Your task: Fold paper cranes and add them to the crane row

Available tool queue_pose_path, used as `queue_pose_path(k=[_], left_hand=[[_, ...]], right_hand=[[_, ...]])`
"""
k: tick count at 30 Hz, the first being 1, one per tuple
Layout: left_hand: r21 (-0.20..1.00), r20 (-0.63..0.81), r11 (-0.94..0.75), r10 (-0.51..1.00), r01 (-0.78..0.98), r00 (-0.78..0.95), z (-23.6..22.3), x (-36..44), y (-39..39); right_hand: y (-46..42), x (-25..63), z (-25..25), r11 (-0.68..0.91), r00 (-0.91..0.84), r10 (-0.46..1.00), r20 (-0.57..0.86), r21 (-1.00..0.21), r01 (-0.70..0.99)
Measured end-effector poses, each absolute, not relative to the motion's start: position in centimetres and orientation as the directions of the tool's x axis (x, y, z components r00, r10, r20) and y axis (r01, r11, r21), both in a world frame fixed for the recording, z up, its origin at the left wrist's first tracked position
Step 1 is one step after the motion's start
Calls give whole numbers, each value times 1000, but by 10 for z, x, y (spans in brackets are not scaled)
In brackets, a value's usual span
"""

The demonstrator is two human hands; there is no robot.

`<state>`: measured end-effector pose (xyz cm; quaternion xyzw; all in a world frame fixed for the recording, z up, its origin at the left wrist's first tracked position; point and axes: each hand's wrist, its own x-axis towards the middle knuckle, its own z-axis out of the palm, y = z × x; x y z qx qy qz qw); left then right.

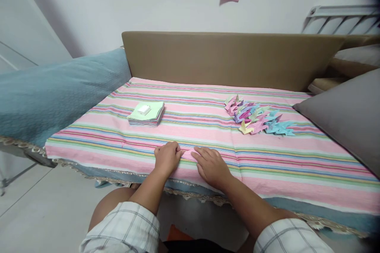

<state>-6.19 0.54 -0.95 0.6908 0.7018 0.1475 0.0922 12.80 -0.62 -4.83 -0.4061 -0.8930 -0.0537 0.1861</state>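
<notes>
Left grip (168, 157) pinches pink paper (189, 155).

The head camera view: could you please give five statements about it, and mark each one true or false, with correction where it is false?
1. Both the left hand and the right hand are at the pink paper. True.
2. The folded paper figures lie left of the paper stack. False: they lie right of it.
3. A small white object rests on the stack. True.
4. The grey cushion is at the picture's left side. False: it is at the right.
5. The cloth is striped. True.
</notes>
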Motion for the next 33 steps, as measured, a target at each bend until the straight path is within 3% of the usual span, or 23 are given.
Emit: queue_pose_path(k=[4, 7, 10, 13, 21, 33], left_hand=[[384, 79, -13, 997, 923, -19, -9, -69, 8], [395, 189, -79, 982, 915, 3, -7, -71, 4], [359, 314, -322, 926, 876, 212, -10, -66, -7], [271, 329, -543, 828, 795, 453, -20, -58, -20], [86, 419, -532, 786, 842, 454, -43, -59, -20], [163, 471, -487, 803, 858, 366, -44, -56, -18]], right_hand=[[-6, 128, -49, 667, -602, 702, 380, -57, 743], [-6, 129, -49, 670, -603, 697, 387, -55, 740], [-6, 128, -49, 671, -602, 696, 392, -54, 740], [-5, 128, -50, 667, -598, 697, 396, -53, 743], [-4, 129, -50, 675, -608, 701, 374, -71, 734], [-1, 131, -52, 684, -608, 701, 373, -111, 721]])
